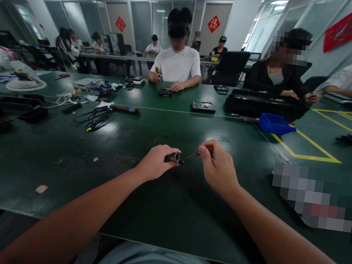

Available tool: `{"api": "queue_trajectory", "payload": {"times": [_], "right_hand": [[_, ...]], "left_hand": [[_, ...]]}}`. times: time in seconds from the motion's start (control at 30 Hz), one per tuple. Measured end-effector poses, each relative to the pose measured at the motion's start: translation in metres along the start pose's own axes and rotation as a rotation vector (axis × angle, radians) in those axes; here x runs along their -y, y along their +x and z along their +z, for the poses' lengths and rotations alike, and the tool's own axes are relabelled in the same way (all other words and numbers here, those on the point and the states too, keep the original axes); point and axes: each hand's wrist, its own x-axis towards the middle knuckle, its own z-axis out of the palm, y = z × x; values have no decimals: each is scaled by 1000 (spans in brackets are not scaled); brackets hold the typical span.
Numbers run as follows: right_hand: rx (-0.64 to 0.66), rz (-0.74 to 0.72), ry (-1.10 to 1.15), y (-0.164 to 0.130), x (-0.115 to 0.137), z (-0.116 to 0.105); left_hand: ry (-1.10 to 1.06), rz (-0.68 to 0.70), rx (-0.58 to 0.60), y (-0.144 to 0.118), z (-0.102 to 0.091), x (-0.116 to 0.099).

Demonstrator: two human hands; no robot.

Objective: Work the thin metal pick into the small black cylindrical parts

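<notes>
My left hand (156,162) is closed around a dark cylindrical part (172,157) with a round, open end facing right. A small black piece (181,161) sticks out just below that end; whether it belongs to the cylinder I cannot tell. Between the fingers of my right hand (220,168) is a screwdriver (205,150) with a reddish-brown handle. Its thin shaft slopes down to the left, and the tip is close to the cylinder's open end. Contact between them is too small to make out. Both hands are above the green tabletop (158,208).
Across the table a person (177,64) works on a small dark device. A hard drive (203,106), a blue bin (276,124) and a long black casing (265,104) lie beyond my hands. Black cable (97,117) and a pen-like tool (125,108) are left. A blurred flat object (313,199) lies right.
</notes>
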Motion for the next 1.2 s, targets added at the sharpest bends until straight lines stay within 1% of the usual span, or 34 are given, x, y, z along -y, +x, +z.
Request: {"api": "queue_trajectory", "payload": {"times": [0.23, 0.37, 0.47, 0.53, 0.7, 0.83, 0.93, 1.07, 1.2], "right_hand": [[14, 39, 7, 0, 1, 0], [18, 51, 11, 0, 2, 0], [17, 56, 15, 1, 2, 1], [17, 55, 15, 1, 2, 1], [9, 50, 5, 1, 0, 2], [5, 43, 6, 1, -1, 1], [9, 36, 6, 1, 0, 1], [21, 46, 7, 1, -1, 1], [23, 49, 18, 1, 0, 0]], "left_hand": [[-197, -133, -125, 0, -1, -7], [-206, -171, -145, -1, -5, -10], [-152, -184, -96, -3, -7, -15], [-92, -149, -36, -4, -8, -18], [131, -2, 105, -5, -5, -22], [319, 23, 189, -7, -2, -22], [413, 45, 235, -8, 1, -22], [453, 88, 256, -7, 5, -21], [357, 57, 231, -6, 4, -20]]}}
